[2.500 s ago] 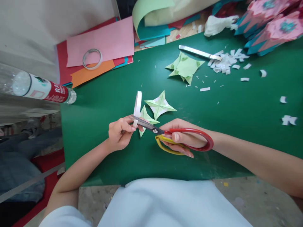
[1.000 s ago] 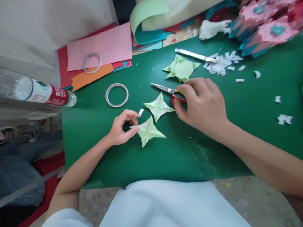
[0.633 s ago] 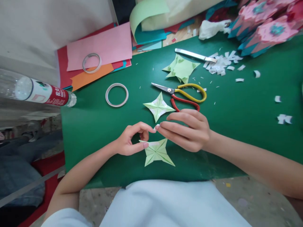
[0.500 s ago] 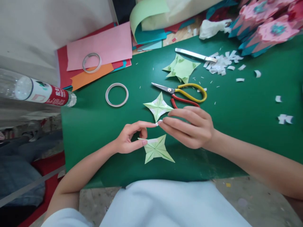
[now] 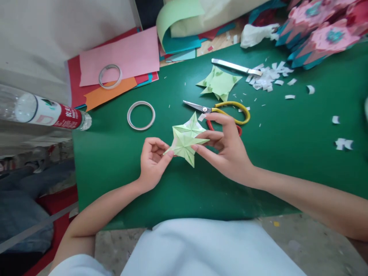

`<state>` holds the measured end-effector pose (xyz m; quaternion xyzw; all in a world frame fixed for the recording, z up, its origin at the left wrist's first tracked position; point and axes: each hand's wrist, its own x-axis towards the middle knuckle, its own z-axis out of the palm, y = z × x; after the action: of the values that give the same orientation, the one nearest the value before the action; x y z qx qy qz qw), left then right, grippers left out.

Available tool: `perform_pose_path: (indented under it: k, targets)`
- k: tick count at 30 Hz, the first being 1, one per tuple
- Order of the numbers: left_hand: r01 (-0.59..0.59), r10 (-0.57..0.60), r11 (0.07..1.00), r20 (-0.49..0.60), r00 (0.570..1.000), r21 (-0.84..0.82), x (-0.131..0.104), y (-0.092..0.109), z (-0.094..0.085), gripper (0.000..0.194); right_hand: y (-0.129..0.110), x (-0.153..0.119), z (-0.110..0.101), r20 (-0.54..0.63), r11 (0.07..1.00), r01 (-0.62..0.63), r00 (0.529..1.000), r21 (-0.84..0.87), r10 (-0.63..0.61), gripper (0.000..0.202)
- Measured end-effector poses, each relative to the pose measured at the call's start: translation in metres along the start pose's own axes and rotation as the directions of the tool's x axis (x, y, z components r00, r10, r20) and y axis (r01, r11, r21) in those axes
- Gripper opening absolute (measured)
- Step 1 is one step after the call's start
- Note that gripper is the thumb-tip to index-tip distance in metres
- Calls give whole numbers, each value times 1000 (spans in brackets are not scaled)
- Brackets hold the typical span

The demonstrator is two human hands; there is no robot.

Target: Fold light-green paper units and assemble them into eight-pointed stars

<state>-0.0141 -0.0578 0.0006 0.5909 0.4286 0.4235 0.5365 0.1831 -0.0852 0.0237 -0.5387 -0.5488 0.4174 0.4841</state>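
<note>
A light green folded paper star (image 5: 185, 147) is held up off the table between both hands. My left hand (image 5: 153, 163) pinches its left point between thumb and fingers. My right hand (image 5: 230, 149) grips its right side with the thumb in front, while a small white strip (image 5: 202, 117) clings at the raised index fingertip. Behind the held star, a second green paper star (image 5: 192, 124) with white patches lies on the table, partly covered. Scissors (image 5: 218, 109) with yellow and red handles rest just beyond my right hand, which hides part of the red handle.
Beyond the scissors lie a green folded piece (image 5: 220, 84), metal tweezers (image 5: 232, 67) and a heap of white paper bits (image 5: 268, 76). Tape rolls (image 5: 140, 115), coloured sheets (image 5: 120, 55) and a plastic bottle (image 5: 57, 111) are at left. Pink paper flowers (image 5: 327, 40) stand back right.
The near star has been lifted off the table and moved away from me, now in both hands. The white strip has shifted from between the hands to my right index fingertip.
</note>
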Motion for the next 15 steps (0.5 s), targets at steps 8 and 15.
perform_pose_path:
  k: [8,15]
  targets:
    - [-92,101,995,248,964,-49,-6,-2,-8,46,-3,8,-12,207,993,-46,978,113,22,47]
    - [-164,139,986,366,920,40,-4,0,-9,33,-3,14,-18,427,991,121,901,-64,-82,40]
